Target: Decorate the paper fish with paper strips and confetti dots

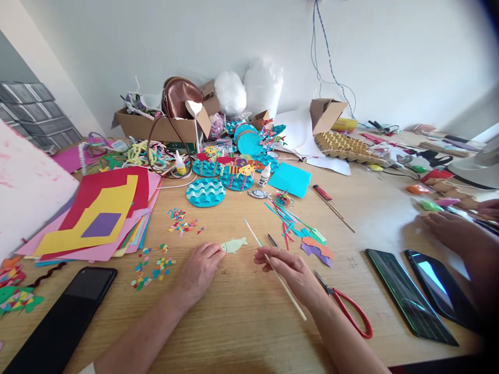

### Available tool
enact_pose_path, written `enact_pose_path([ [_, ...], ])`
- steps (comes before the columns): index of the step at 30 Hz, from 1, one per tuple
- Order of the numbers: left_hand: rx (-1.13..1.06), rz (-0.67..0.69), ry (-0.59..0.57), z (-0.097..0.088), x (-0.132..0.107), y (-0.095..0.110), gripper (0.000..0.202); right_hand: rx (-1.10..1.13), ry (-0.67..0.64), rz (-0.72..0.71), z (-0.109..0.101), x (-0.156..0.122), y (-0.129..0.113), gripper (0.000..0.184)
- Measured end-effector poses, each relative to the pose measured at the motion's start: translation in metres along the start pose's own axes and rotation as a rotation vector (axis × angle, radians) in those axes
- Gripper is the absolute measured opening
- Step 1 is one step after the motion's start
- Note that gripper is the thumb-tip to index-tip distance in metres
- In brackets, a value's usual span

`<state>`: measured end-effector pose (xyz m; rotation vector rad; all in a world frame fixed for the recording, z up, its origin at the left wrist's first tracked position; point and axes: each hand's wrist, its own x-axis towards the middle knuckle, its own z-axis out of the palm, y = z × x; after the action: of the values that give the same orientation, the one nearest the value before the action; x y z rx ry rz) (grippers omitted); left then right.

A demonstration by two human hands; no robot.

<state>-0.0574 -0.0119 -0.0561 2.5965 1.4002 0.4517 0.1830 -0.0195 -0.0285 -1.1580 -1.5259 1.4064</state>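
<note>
A pale green paper fish (234, 245) lies flat on the wooden table. The fingers of my left hand (200, 272) grip its head end against the tabletop. In my right hand (288, 270) is a thin pale wooden stick (286, 292), pinched near its middle and slanting with its whitish tip toward the far side. That tip is a little right of the fish's tail and apart from it. A dark pen (272, 240) lies just beyond my right fingers. Red-handled scissors (345, 306) rest beside my right wrist.
Small paper dots (156, 267) and coloured sheets (89, 213) lie to the left, near a phone (66, 317). Glue bottles (264, 175) and blue paper decorations (206, 192) stand farther back. At right are two dark phones (409, 296) and another person's hand (448, 231).
</note>
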Motion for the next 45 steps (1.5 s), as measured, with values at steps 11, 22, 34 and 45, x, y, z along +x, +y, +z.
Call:
enact_pose_path([
  [11, 0.074, 0.027, 0.037, 0.001, 0.001, 0.001, 0.032, -0.889, 0.048, -0.115, 0.014, -0.011, -0.004, 0.033],
  [22, 0.114, 0.098, 0.126, 0.011, -0.001, -0.007, 0.034, 0.625, 0.284, 0.220, 0.009, 0.005, -0.021, 0.022],
  [34, 0.113, 0.121, 0.130, 0.010, -0.002, -0.008, 0.037, -0.479, 0.288, -0.064, 0.002, 0.003, -0.029, 0.011],
  [45, 0.097, 0.077, 0.116, 0.011, -0.002, -0.005, 0.033, -1.093, 0.092, -0.106, 0.020, -0.005, -0.004, 0.030],
])
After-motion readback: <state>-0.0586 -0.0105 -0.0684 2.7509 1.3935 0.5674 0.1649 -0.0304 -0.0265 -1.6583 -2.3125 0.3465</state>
